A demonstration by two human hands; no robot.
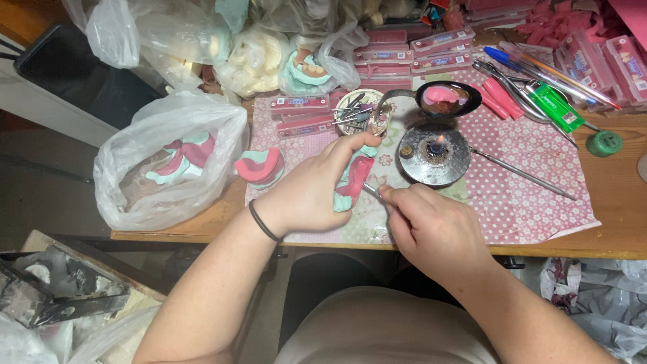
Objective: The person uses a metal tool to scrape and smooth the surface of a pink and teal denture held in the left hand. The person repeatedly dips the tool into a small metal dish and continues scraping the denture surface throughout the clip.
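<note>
1. Left hand [317, 192] grips a green-and-pink dental cast [352, 183] just above the table [620, 202].
2. Right hand [431, 222] pinches a thin metal tool [372, 191], its tip touching the cast's pink wax.
3. Burner [435, 154] is lit; wax work looks midway.
4. One similar cast [259, 167] lies alongside, others sit bagged [168, 162].
</note>
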